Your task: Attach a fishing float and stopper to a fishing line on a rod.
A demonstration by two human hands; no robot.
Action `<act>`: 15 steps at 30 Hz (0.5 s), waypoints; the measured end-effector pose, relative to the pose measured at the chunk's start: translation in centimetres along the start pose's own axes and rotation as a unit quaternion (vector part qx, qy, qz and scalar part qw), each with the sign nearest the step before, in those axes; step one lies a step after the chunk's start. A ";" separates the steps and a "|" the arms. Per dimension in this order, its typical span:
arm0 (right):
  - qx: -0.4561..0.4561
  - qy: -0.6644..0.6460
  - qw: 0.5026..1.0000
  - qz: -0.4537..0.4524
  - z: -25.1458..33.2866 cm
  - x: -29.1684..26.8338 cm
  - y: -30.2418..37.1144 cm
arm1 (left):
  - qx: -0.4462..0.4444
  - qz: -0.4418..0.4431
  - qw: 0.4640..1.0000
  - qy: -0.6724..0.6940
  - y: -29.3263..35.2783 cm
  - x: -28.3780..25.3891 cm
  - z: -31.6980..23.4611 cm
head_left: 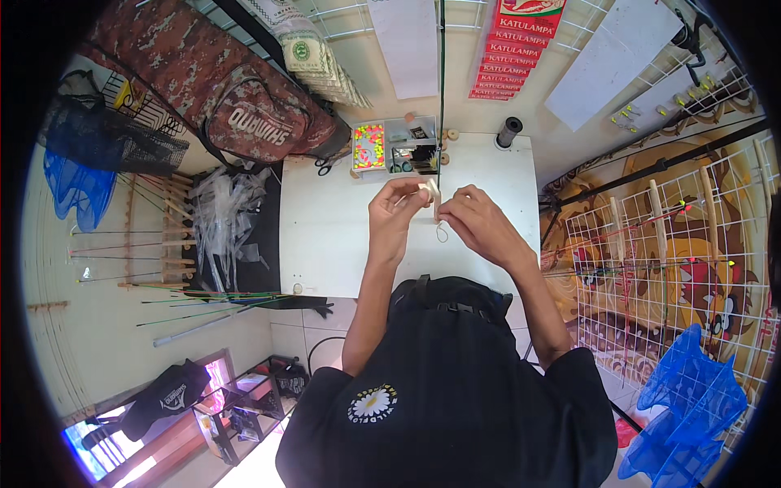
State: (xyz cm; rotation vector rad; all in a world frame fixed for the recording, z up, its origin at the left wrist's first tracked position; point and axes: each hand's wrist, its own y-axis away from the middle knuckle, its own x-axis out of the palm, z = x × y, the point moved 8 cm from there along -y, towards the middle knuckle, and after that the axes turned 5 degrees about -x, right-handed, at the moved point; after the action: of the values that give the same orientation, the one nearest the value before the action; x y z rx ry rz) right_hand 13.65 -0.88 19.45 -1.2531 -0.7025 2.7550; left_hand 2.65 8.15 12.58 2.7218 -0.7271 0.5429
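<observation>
Above a white table, my left hand (390, 218) is closed in a pinch on a small pale strip of wood-like material (434, 195), held roughly upright. On its right side, my right hand (485, 225) has thumb and fingers pressed together close to the strip's lower end. A small loop of thin line (442, 235) hangs just below those fingertips, apparently pinched there. How the line joins the strip is too small to tell.
The white table (342, 260) carries a compartment tray (421, 128) with a box of bright beads (368, 146), small scissors (325, 167), wooden spools (452, 134) and a dark cylinder (509, 128). A thin rod (442, 73) stands upright at the back. Wire racks (643, 236) flank the right.
</observation>
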 end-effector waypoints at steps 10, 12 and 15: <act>-0.017 0.054 0.998 -0.014 -1.4 -0.5 -1.0 | -0.081 0.113 0.976 -0.165 1.6 0.9 -0.4; -0.022 0.080 0.996 -0.019 -1.0 0.0 -1.0 | -0.075 0.104 0.980 -0.153 1.5 0.7 0.3; -0.018 0.107 0.993 -0.041 -0.6 1.0 -0.5 | -0.044 0.044 0.991 -0.118 1.0 -0.7 1.5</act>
State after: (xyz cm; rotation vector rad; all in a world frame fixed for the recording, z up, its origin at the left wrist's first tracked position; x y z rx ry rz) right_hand 13.32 0.05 18.56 -1.4635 -0.7679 2.5055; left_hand 2.00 7.10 11.08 2.7078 -0.9096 0.2019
